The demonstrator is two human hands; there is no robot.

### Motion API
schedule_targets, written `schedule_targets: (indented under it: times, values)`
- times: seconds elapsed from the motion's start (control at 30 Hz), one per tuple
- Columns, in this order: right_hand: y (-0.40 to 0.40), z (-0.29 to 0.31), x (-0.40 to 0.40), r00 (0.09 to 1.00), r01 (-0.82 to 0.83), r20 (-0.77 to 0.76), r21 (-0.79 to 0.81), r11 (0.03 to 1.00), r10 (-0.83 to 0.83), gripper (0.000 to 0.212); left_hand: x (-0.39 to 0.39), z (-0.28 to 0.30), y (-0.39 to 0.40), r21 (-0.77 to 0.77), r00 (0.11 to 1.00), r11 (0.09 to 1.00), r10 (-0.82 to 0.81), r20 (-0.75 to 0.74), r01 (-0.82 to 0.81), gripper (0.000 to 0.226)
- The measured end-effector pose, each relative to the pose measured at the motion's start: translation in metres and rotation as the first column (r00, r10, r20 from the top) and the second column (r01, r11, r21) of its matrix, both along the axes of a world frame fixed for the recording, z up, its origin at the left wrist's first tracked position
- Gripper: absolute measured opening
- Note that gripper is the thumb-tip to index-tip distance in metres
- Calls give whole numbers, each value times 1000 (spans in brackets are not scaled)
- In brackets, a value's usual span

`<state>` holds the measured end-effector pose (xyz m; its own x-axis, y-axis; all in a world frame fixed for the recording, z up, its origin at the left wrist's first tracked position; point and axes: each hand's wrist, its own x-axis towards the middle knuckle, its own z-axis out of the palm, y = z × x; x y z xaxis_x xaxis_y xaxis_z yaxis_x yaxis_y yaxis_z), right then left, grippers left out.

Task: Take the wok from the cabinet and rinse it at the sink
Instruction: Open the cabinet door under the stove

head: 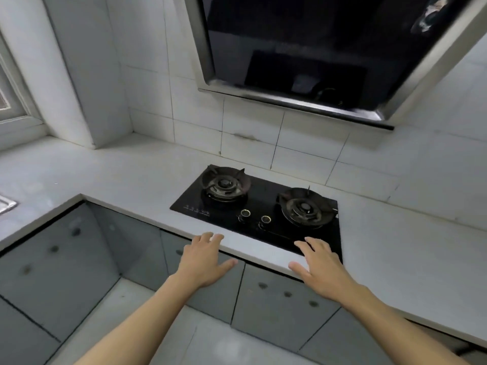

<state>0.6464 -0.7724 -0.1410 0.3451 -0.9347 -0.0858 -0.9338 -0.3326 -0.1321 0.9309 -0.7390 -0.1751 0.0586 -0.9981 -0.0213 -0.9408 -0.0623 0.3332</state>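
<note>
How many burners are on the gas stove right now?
2. One burner sits at the stove's back left; the other burner is at its right, beyond the right hand. None look hidden.

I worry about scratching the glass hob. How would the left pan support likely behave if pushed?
The left pan support looks like dark, thick metal, so probably stiff and heavy for its size. It seems to sit loose around its burner on the glossy hob, so a push might slide it rather than tip it.

Sink (pixel 6 204) cut by the left edge; cabinet doors (pixel 276 293) blurred, their contents hidden
</note>
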Motion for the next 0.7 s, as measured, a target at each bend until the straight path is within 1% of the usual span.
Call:
schedule_targets:
  times: [0.1, 0.2, 0.33, 0.53, 0.7]
  values:
    - [-20, -18, -6, 999, 35, 16, 7, 999, -35, 65, -10, -9, -26, 53, 999, 998, -39, -13, 40, 80]
    - [-45, -32, -3, 998, 50, 50, 2, 999, -50, 64, -11, -16, -50, 82, 998, 995, -53, 23, 51, 79]
    - [-78, -52, 6, 998, 47, 30, -13, 999, -47, 63, -4, -18, -77, 113, 997, 993, -52, 61, 45, 77]
    - [-101, -74, 18, 995, 71, 69, 62, 996, -76, 62, 8, -30, -109, 198, 996, 979, -55, 76, 39, 75]
    - [-109, -90, 18, 982, 164, 68, 122, 979, -173, 62, 7, -45, -134, 277, 990, 954, -131, 54, 111, 73]
